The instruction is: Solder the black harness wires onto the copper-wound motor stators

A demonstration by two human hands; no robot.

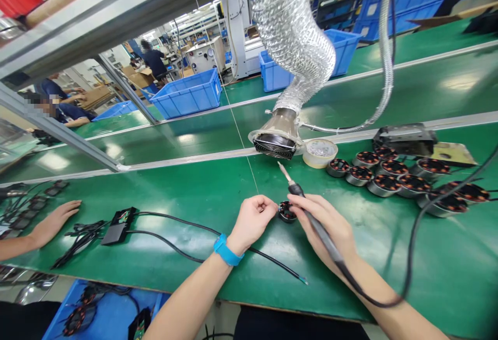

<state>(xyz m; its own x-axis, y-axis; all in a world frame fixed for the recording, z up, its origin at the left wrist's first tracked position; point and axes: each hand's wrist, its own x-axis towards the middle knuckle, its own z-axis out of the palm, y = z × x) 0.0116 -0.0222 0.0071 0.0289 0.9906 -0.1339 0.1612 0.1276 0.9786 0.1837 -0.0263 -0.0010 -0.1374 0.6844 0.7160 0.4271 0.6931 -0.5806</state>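
My left hand (pixel 254 219), a blue band at its wrist, has thumb and fingers pinched together at the left edge of a small round motor stator (pixel 287 212) on the green bench. What the pinch holds is hidden. A thin wire (pixel 237 124) hangs from above and runs down to this hand. My right hand (pixel 329 226) grips a soldering iron (pixel 321 233), its tip pointing up and away; the fingertips reach the stator's right side. Under my left wrist pass two black cables from an open black box (pixel 120 226) with a green circuit board.
Several stators (pixel 383 184) stand at the right beside a round tub (pixel 319 152). A fume duct (pixel 290 65) hangs over the bench. Another person's hand (pixel 58 220) rests at the left. Below the bench edge is a blue bin (pixel 107 314); the iron's cord (pixel 414 231) loops at right.
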